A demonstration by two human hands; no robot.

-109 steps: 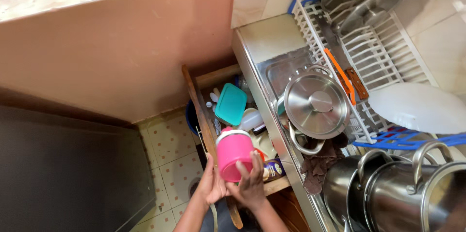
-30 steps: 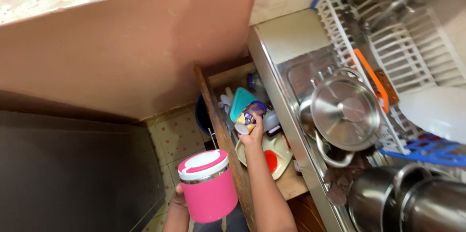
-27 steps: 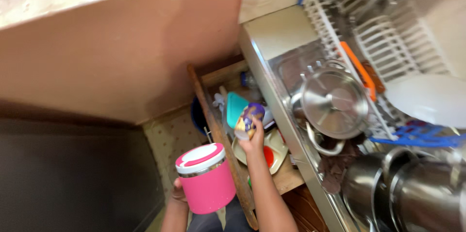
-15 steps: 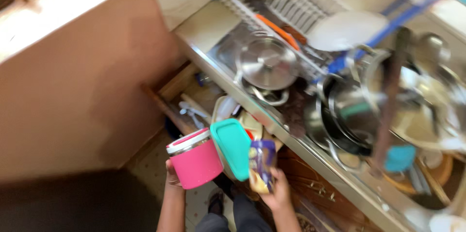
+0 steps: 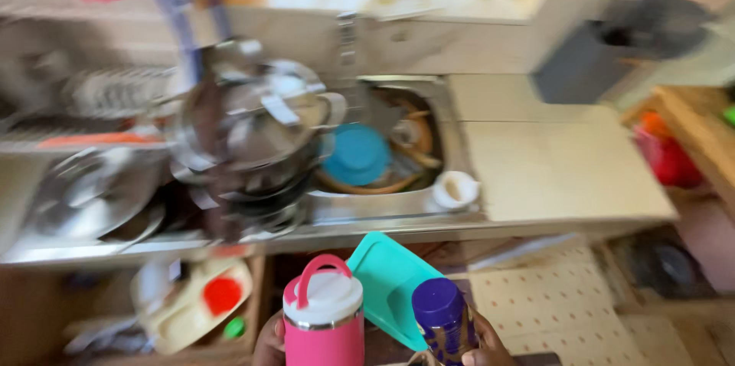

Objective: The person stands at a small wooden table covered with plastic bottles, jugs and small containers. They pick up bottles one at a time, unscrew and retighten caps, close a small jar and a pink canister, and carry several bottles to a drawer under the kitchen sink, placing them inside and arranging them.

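Note:
The whole view is blurred by motion. My left hand (image 5: 269, 340) at the bottom edge grips a pink insulated container (image 5: 324, 321) with a white lid and a pink handle, held upright. My right hand (image 5: 481, 344) holds a jar with a purple lid (image 5: 445, 321) upright beside it. A teal plastic lid (image 5: 389, 283) stands tilted between and behind the two. I cannot tell which hand keeps the lid up.
A steel sink (image 5: 398, 199) ahead holds a blue plate (image 5: 356, 155) and other dishes, with a white cup (image 5: 455, 189) on its rim. Stacked steel pots (image 5: 253, 132) stand to the left. An open drawer (image 5: 195, 305) is at lower left, a stone counter (image 5: 563, 163) and a tiled floor (image 5: 547, 297) at the right.
The view has swung from the drawer round to the sink. My right hand took the jar and teal lid out of the drawer and now holds them beside the pink container.

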